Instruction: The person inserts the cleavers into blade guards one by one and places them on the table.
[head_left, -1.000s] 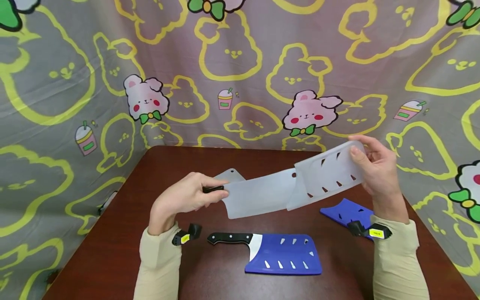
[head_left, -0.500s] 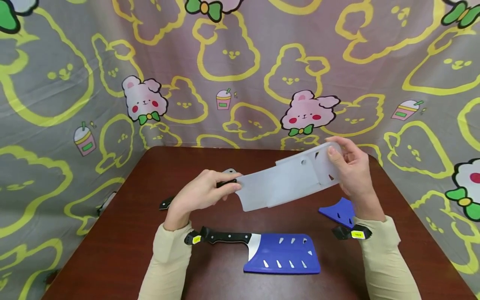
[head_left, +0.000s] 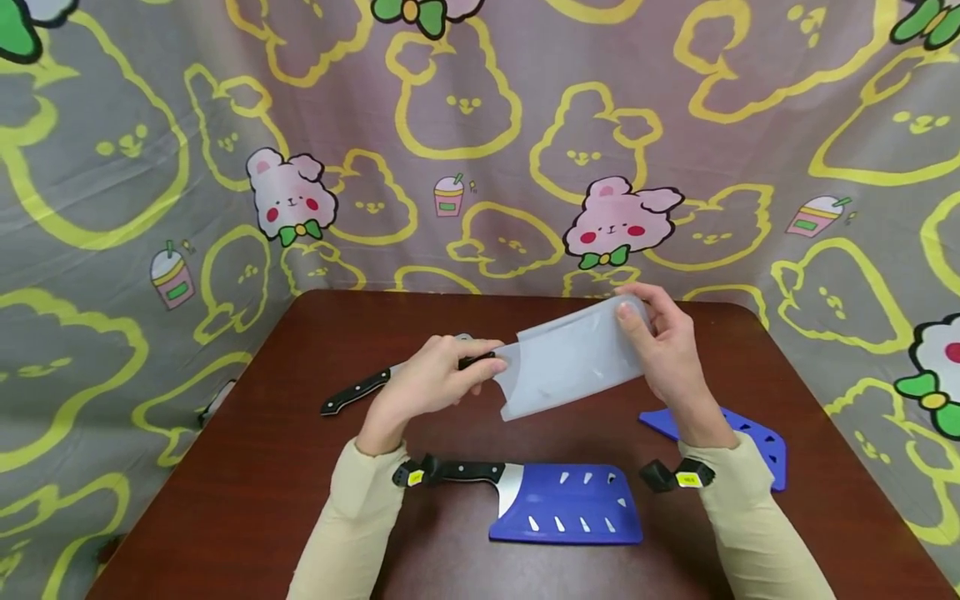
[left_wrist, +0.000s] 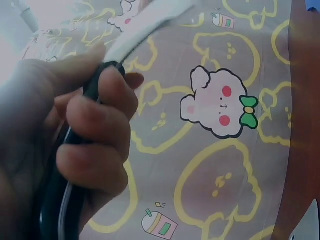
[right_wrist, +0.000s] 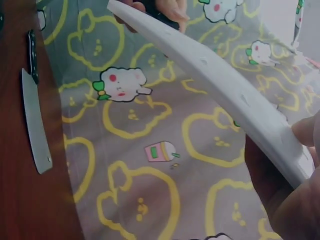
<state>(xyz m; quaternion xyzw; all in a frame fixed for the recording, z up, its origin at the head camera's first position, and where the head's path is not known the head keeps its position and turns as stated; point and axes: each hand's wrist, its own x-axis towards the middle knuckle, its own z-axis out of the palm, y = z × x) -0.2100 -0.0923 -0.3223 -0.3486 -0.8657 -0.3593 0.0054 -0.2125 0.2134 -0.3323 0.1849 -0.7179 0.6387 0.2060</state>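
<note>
Above the table, my left hand (head_left: 431,379) grips the black handle of a cleaver (head_left: 512,360), fingers curled round it in the left wrist view. Nearly all of its blade sits inside a translucent white blade guard (head_left: 573,358); only a strip near the handle shows. My right hand (head_left: 667,350) pinches the guard's far end, thumb on the near face. In the right wrist view the guard (right_wrist: 220,75) appears edge-on, stretching toward the left hand. Both things are held tilted, the right end higher.
A cleaver in a blue guard (head_left: 566,504) lies at the front of the dark wood table (head_left: 247,500). Behind my left hand lies a bare cleaver (right_wrist: 36,120). A loose blue guard (head_left: 772,450) lies partly under my right forearm. Patterned cloth (head_left: 480,125) hangs behind.
The cleaver's blade has slid deep into the white guard, from only its tip inside. Both hands have come closer together, the right moving left and the left moving right.
</note>
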